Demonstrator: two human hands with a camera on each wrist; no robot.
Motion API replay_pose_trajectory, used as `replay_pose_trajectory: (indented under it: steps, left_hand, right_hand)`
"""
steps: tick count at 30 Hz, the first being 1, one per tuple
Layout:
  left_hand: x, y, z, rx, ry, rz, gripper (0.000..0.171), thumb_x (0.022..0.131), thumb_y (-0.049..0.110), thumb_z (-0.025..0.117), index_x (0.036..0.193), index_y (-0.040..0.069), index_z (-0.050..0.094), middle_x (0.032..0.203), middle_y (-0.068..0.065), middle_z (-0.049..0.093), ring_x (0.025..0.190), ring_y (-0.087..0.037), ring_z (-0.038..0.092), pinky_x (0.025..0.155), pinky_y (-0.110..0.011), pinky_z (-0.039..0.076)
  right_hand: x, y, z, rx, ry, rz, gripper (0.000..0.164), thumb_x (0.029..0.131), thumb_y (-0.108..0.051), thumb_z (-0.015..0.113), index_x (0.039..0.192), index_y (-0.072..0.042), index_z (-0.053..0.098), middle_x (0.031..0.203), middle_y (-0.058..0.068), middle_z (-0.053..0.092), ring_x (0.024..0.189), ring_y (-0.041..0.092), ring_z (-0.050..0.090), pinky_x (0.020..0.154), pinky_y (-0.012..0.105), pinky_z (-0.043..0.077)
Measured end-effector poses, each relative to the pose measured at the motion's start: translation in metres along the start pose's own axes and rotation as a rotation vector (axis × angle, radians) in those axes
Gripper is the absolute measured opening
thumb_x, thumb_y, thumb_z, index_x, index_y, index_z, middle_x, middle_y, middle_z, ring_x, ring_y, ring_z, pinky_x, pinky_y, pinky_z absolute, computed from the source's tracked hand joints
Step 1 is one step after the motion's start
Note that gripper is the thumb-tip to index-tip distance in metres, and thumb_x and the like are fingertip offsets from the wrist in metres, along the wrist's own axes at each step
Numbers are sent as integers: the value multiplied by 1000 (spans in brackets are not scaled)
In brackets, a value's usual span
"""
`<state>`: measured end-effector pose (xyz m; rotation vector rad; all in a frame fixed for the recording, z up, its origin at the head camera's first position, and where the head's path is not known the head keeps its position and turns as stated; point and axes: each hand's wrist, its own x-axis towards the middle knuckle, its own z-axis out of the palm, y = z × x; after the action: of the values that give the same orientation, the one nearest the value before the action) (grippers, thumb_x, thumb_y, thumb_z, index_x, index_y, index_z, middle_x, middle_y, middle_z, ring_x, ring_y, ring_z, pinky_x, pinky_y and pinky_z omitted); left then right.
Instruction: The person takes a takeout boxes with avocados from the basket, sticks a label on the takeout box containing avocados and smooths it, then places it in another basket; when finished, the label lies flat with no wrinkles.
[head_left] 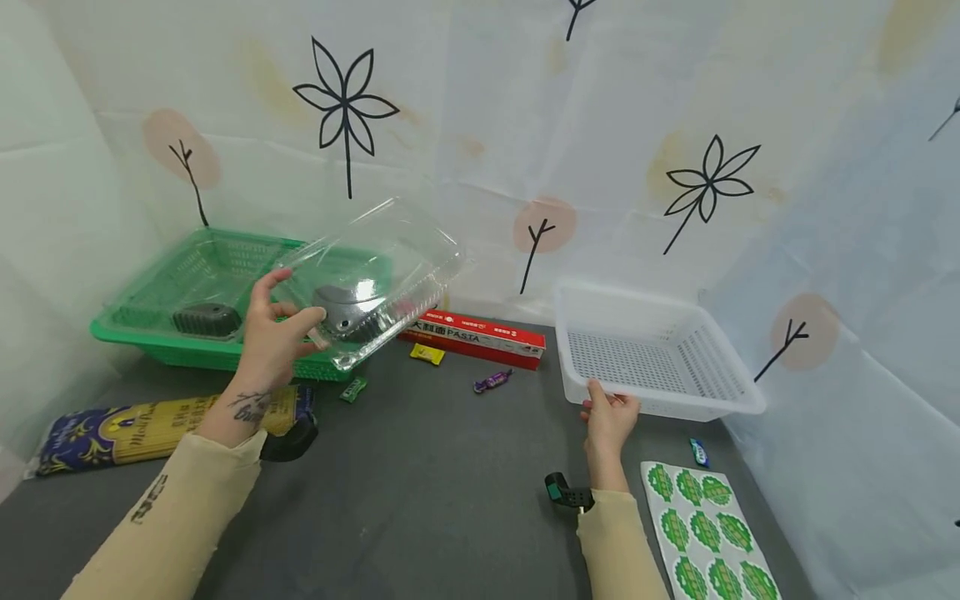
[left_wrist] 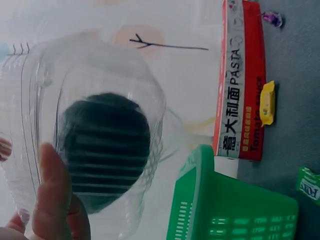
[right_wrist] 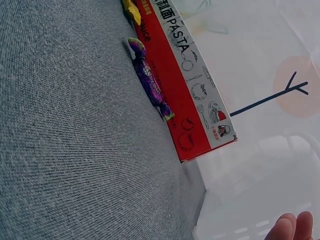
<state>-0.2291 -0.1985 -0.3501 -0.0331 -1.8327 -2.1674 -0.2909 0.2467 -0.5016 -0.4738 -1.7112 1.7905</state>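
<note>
Noodle bag (head_left: 161, 425): near the left edge of the table (head_left: 450, 483), partly behind the left forearm.
Green basket (head_left: 112, 332): at the table's back left corner.
Left hand (head_left: 270, 337): pinching the clear container between thumb and fingers.
Green candy (head_left: 353, 389): just beside the green basket.
Clear container (head_left: 397, 258): tilted, raised before the green basket; a dark shape shows through, whether inside or behind cannot be told.
Red pasta box (head_left: 480, 340): along the back edge, with yellow candy (head_left: 427, 354) and purple candy (head_left: 492, 382) before it.
Right hand (head_left: 611, 421): gripping the white basket's near rim.
White basket (head_left: 675, 402): back right corner.
Blue candy (head_left: 699, 452), sticker sheet (head_left: 705, 530): right edge.
</note>
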Motion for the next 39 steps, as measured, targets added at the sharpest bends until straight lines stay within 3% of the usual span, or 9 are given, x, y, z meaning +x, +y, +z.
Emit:
replay_pose_trajectory:
  steps: [4, 7, 10, 18, 23, 28, 31, 35, 39]
  left_hand:
    - [-25, 19, 2, 120, -158, -87, 65, 85, 9, 54, 137, 23, 17, 89, -8, 33, 50, -16, 51, 47, -34, 50]
    - [-37, 16, -2, 234, -254, -130, 62, 87, 9, 50, 137, 24, 15, 96, -8, 28, 59, -13, 49, 47, -36, 49]
    - [-51, 8, -7, 273, -336, -134, 59, 87, 6, 48, 136, 23, 18, 100, -12, 28, 62, -12, 44, 43, -37, 46]
    - [-89, -12, -10, 237, -507, -75, 66, 77, -9, 51, 132, 15, 24, 101, -19, 27, 48, -5, 42, 33, -29, 40]
    - [-108, -26, -13, 182, -576, -132, 67, 76, -12, 50, 132, 12, 23, 99, -18, 22, 46, -3, 39, 31, -29, 39]
    - [-120, -39, -15, 195, -587, -219, 66, 75, -9, 52, 131, 12, 25, 98, -17, 20, 45, -3, 33, 32, -30, 40]
    - [-125, -46, -15, 209, -599, -256, 65, 75, -7, 53, 131, 13, 26, 99, -19, 20, 45, -4, 31, 32, -31, 41]
    - [-131, -53, -15, 207, -613, -292, 66, 75, -5, 54, 131, 15, 26, 99, -19, 21, 44, -4, 31, 33, -33, 43]
    - [-135, -59, -15, 180, -635, -336, 65, 76, -4, 54, 131, 14, 26, 97, -19, 22, 43, -4, 31, 34, -33, 43]
  right_hand:
    - [0, -1, 0, -8, -12, 22, 64, 65, -48, 70, 107, -14, 35, 83, 9, 54, 51, 11, 52, 38, 22, 44]
    - [0, -1, 0, -17, -13, 21, 63, 66, -48, 69, 107, -15, 35, 83, 9, 54, 51, 12, 52, 38, 23, 44]
    - [1, -1, -1, -27, -14, 20, 64, 65, -51, 69, 107, -15, 35, 84, 9, 53, 52, 12, 52, 38, 23, 44]
    - [2, -2, -3, -28, -25, 47, 66, 64, -51, 69, 108, -15, 35, 86, 10, 54, 52, 13, 52, 38, 23, 44]
    - [-8, -17, -7, -91, -78, 115, 71, 65, -55, 66, 112, -11, 35, 80, 5, 56, 51, 9, 53, 37, 19, 42]
    - [-51, -74, -14, -260, -333, 257, 58, 81, -47, 54, 116, -4, 37, 80, 6, 55, 57, 12, 55, 45, 21, 45]
    - [-84, -99, -21, -329, -541, 187, 48, 88, -38, 48, 120, -4, 38, 91, 15, 55, 71, 21, 57, 54, 28, 48]
    - [-128, -111, -34, -379, -759, 54, 45, 90, -31, 47, 128, -9, 35, 107, 23, 51, 83, 28, 55, 60, 33, 49]
    - [-165, -110, -47, -438, -915, 54, 52, 88, -29, 50, 133, -14, 28, 120, 25, 42, 86, 25, 55, 60, 33, 49]
